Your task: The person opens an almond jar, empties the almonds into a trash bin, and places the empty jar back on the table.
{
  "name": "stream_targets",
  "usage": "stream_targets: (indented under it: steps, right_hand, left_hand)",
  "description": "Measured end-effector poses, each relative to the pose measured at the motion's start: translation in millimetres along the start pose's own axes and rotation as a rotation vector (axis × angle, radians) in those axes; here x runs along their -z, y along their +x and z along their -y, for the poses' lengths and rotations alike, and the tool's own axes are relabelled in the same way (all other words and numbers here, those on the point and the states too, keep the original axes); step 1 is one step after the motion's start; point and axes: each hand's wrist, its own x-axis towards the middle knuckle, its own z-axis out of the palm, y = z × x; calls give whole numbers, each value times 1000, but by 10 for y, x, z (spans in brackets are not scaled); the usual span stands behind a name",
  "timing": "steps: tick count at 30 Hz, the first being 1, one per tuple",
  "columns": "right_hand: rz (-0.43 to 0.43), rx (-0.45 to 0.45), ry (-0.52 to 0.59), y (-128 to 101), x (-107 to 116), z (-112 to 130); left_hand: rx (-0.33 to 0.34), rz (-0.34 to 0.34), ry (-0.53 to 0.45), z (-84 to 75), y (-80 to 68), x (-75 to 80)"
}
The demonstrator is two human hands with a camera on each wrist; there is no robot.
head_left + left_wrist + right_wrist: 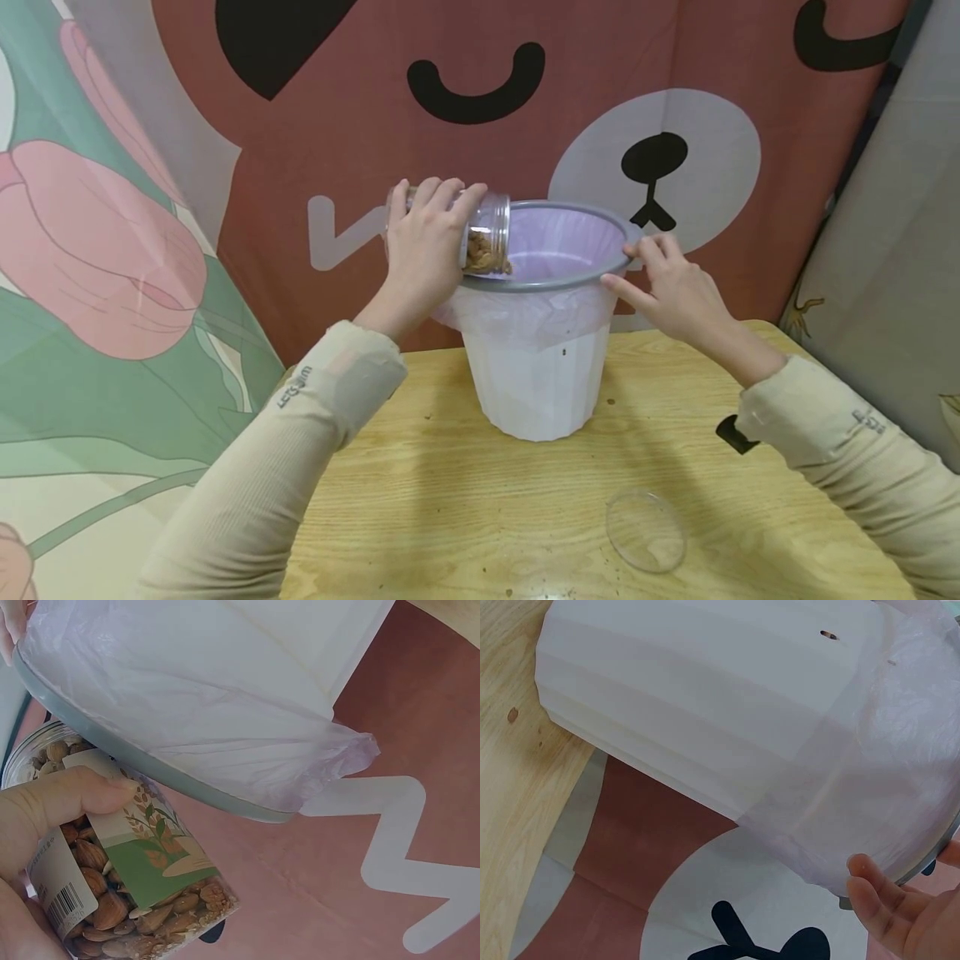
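My left hand [423, 242] grips a clear plastic jar [486, 232] of almonds, tipped on its side with its open mouth over the left rim of a white bin [536, 379]. The bin stands on a wooden table [450, 500] and has a grey rim ring [558, 280] and a lilac bag liner [558, 242]. In the left wrist view the thumb [75, 791] presses the jar's label [146, 847] and nuts fill the jar [112, 900]. My right hand [671, 283] holds the bin's right rim, fingertips [877, 889] at the grey ring [930, 862].
A clear round lid [647, 530] lies on the table near the front right. A small black object [737, 434] sits by my right sleeve. A bear-face cloth [600, 125] hangs close behind the bin, and a floral cloth [97, 275] stands at the left.
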Motion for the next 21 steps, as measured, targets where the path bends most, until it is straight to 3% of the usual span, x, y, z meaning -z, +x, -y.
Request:
stream_targets:
  steps: [11,21]
  right_hand:
    - [-9,4,0,16,-2,1]
    - [-7,4,0,6,-2,2]
  left_hand:
    - [-24,-43,2,-7,20,0]
    - [-14,-13,11,7,9,-3]
